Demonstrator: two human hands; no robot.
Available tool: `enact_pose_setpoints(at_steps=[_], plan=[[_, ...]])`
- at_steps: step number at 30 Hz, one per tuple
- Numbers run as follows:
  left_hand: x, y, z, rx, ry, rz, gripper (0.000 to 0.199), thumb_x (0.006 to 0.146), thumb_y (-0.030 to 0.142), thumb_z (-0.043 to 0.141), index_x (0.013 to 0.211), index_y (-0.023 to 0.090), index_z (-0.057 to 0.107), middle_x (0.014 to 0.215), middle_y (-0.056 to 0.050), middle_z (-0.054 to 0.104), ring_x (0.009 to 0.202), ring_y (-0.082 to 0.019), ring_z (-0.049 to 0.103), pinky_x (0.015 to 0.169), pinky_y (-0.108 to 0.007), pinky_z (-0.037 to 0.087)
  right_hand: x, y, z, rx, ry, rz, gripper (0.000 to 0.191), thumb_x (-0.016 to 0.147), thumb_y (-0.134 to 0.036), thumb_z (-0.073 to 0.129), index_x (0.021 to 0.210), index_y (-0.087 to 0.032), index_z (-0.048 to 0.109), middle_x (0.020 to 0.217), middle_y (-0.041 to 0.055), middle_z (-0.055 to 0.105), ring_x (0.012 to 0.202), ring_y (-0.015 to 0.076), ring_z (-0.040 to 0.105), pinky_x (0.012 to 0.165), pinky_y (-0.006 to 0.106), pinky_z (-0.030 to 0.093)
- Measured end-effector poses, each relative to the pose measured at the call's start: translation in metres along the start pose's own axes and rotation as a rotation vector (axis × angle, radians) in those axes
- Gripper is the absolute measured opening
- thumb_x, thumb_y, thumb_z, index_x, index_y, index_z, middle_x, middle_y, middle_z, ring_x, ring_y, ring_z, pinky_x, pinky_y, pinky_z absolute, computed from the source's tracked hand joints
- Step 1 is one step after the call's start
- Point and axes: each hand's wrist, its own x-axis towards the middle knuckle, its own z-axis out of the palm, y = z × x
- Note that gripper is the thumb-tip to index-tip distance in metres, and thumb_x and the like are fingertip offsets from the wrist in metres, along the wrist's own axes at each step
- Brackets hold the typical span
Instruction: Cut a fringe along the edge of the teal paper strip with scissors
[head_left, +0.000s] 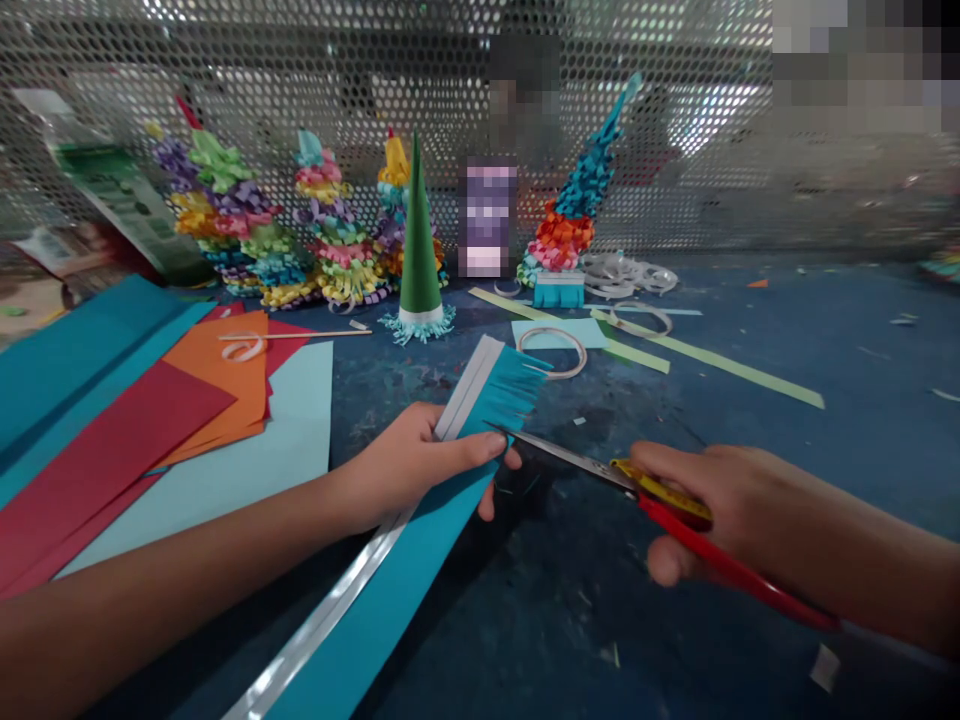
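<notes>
A long blue paper strip (405, 580) with silvery-white tape along one edge slants up from the bottom of the view. Its far end is cut into thin fringe. My left hand (420, 460) grips the strip below the fringe, thumb on top and fingertips showing beyond the right edge. Closed around the handles of the red and yellow scissors (660, 500) is my right hand (712, 500). The scissor blades point left, and their tips reach the strip's right edge beside my left thumb.
Blue, red, orange and pale blue sheets (300, 420) lie at left. A green cone (421, 250) with a fringed base stands behind the strip, near colourful fringed cones (330, 220). Tape rolls (562, 370) and pale green strips (742, 365) lie beyond. A bottle (135, 200) leans back left.
</notes>
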Motion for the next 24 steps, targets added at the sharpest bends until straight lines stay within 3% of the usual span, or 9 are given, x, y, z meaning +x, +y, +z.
enact_pose_setpoints(at_steps=[10, 15, 24], plan=[[0.0003, -0.001, -0.0011, -0.041, -0.053, 0.006, 0.023, 0.093, 0.039, 0.083, 0.088, 0.017, 0.083, 0.059, -0.001, 0.078, 0.057, -0.012, 0.072, 0.062, -0.019, 0.057, 0.0069, -0.0095, 0.0017, 0.107, -0.083, 0.051, 0.033, 0.09, -0.057, 0.072, 0.081, -0.028, 0.058, 0.069, -0.0008, 0.071, 0.061, 0.0241, 0.063, 0.058, 0.032, 0.034], [0.0011, -0.0003, -0.0017, -0.041, -0.059, -0.003, 0.024, 0.093, 0.04, 0.083, 0.089, 0.016, 0.084, 0.059, -0.002, 0.079, 0.056, -0.012, 0.072, 0.059, -0.018, 0.057, 0.0068, -0.0066, 0.0017, 0.084, -0.063, 0.05, 0.032, 0.087, -0.053, 0.076, 0.077, -0.029, 0.057, 0.061, -0.0039, 0.064, 0.057, 0.0219, 0.059, 0.055, 0.031, 0.03], [-0.0002, -0.0002, -0.0004, -0.041, -0.091, -0.008, 0.02, 0.095, 0.037, 0.081, 0.088, 0.018, 0.084, 0.059, 0.0, 0.079, 0.057, -0.011, 0.072, 0.063, -0.019, 0.057, 0.0054, -0.0084, 0.0017, 0.062, -0.101, 0.056, 0.048, 0.085, -0.074, 0.068, 0.086, -0.027, 0.058, 0.064, -0.0029, 0.059, 0.057, 0.023, 0.057, 0.056, 0.031, 0.033]])
